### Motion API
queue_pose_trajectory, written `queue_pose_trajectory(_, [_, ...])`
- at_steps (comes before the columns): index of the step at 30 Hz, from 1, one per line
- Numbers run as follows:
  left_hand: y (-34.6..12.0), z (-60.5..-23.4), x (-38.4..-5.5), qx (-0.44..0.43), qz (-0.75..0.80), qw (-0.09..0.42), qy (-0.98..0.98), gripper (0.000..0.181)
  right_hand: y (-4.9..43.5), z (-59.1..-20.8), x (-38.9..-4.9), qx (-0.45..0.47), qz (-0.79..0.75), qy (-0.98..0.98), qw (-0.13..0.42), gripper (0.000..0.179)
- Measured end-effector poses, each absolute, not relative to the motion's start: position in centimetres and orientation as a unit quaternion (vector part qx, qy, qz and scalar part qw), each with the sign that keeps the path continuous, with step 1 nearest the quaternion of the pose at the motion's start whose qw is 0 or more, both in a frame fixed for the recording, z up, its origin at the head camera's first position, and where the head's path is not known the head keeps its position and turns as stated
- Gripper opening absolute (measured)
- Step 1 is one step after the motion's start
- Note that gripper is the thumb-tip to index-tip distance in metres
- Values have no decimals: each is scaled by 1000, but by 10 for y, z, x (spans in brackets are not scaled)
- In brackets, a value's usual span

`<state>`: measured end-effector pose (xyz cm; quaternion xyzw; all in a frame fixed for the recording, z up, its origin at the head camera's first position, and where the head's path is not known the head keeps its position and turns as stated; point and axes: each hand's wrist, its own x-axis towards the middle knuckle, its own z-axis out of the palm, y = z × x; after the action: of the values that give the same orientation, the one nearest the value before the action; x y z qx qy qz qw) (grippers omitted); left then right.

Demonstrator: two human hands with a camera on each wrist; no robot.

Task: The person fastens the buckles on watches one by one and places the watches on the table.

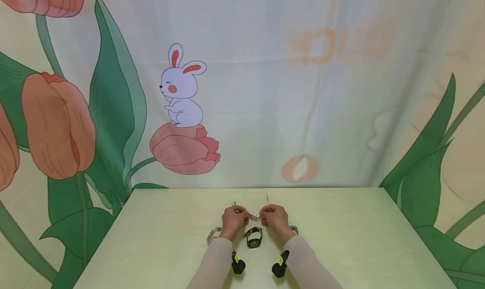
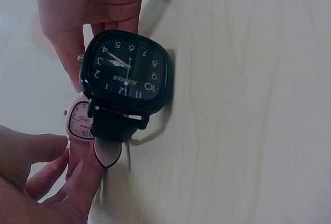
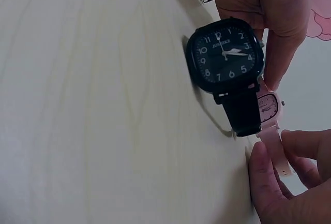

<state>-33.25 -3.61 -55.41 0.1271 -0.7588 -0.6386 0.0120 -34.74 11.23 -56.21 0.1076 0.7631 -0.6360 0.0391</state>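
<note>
A pink wristwatch [image 1: 253,216] is stretched between my two hands, its squarish face showing in the right wrist view. My left hand [image 1: 234,221] pinches one end of its strap with thumb and fingers. At the other end my right hand [image 1: 275,219] pinches the strap; small holes show in this part [image 3: 279,154]. Just nearer than the pink watch stands a black wristwatch [image 1: 254,237] with a white-numbered face, its strap looped. It overlaps part of the pink watch in the left wrist view, and neither hand grips it.
A silver-toned watch [image 1: 214,234] lies beside my left wrist; another watch [image 1: 294,229] is partly hidden behind my right wrist. Beyond the right hand a thin strip [image 1: 267,198] sticks up. A printed curtain [image 1: 250,112] hangs at the far edge of the pale table [image 1: 159,238].
</note>
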Motion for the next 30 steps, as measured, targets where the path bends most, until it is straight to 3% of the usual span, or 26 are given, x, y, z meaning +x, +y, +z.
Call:
queue_pose_trajectory(14, [-37, -551, -331, 111, -577, 68, -806, 7, 111, -564, -347, 111, -689, 716, -5, 16])
queue_pose_trajectory(30, [-40, -540, -321, 91, -660, 65, -743, 17, 114, -539, -331, 67, -733, 677, -1, 32])
